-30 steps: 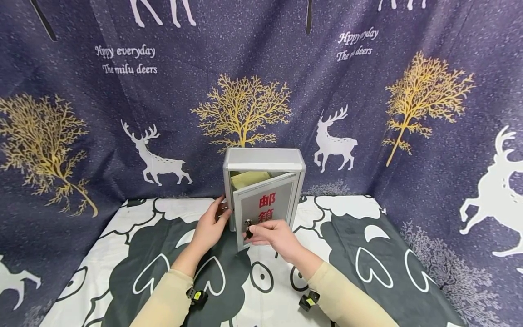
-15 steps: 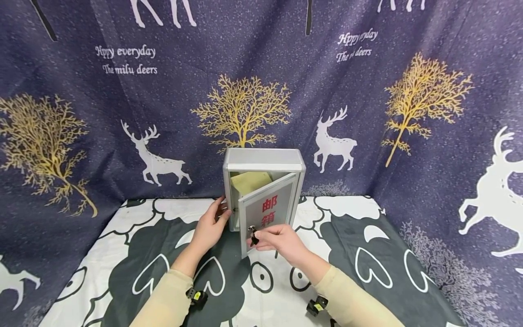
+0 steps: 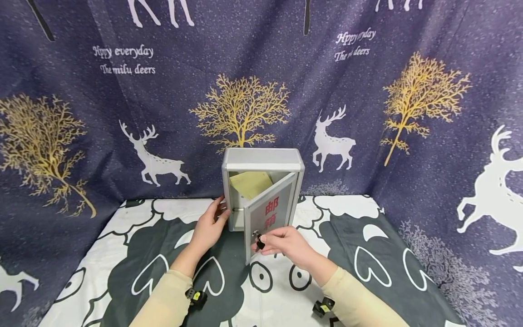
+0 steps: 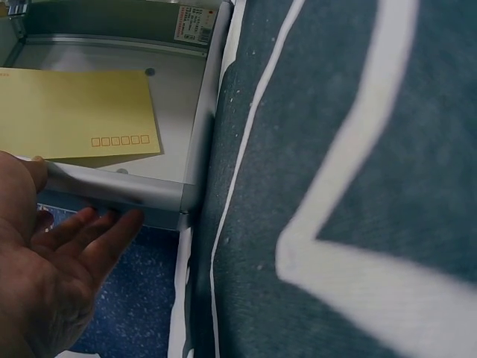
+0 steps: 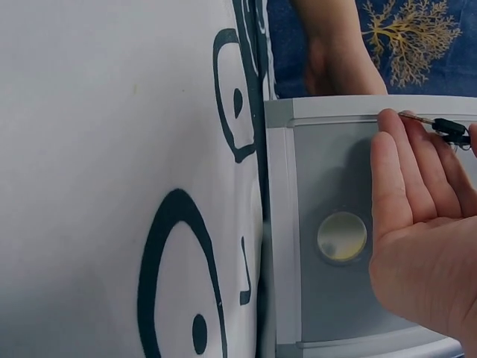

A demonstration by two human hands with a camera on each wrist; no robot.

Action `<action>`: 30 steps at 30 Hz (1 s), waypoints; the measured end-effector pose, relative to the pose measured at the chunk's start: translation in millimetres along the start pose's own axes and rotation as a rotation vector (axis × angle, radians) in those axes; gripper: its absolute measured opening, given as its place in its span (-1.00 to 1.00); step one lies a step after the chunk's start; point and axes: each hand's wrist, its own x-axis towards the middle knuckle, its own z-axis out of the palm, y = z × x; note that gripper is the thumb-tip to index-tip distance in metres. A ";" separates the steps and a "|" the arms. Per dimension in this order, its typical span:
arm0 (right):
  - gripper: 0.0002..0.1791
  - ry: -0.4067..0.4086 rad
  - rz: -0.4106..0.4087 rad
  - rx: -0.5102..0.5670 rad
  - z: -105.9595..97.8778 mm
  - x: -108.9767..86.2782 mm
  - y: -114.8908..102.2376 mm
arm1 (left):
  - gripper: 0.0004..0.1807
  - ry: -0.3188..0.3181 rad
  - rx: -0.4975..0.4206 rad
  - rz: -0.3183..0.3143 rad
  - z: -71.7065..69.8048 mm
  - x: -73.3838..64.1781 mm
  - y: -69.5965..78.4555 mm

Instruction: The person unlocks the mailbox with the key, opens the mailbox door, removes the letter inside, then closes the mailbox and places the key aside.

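Observation:
A silver metal mailbox [image 3: 261,158] stands upright on the bed-like cloth, its door [image 3: 261,222] with red characters swung partway out on its right-side hinge. Inside leans a yellow envelope [image 4: 82,112] with a row of small red squares. My left hand [image 3: 209,229] steadies the box's left side, thumb over the front rim and fingers along the outer wall. At the lower left of the door, my right hand [image 3: 288,244] pinches the black-headed key [image 3: 260,243] at the lock; the other fingers extend over the door's face in the right wrist view.
The cloth [image 3: 269,309] has a cartoon print in black and white. A dark blue curtain [image 3: 269,59] with deer and trees hangs behind the box and along both sides. A round clear disc [image 5: 342,237] sits low on the door's face.
My right hand has drawn the door farther out, toward me and to the right, by the key. More of the envelope and the inside shows. My left hand stays at the box's side.

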 end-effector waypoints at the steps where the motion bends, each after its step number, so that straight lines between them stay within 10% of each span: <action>1: -0.57 -0.004 -0.002 0.003 -0.6 -0.6 -0.1 | -0.31 0.000 0.000 -0.001 -0.1 0.0 -0.2; 30: -0.59 -0.226 -0.123 0.063 -33.7 -21.3 9.1 | -0.32 -0.020 -0.018 -0.051 0.9 1.5 -0.9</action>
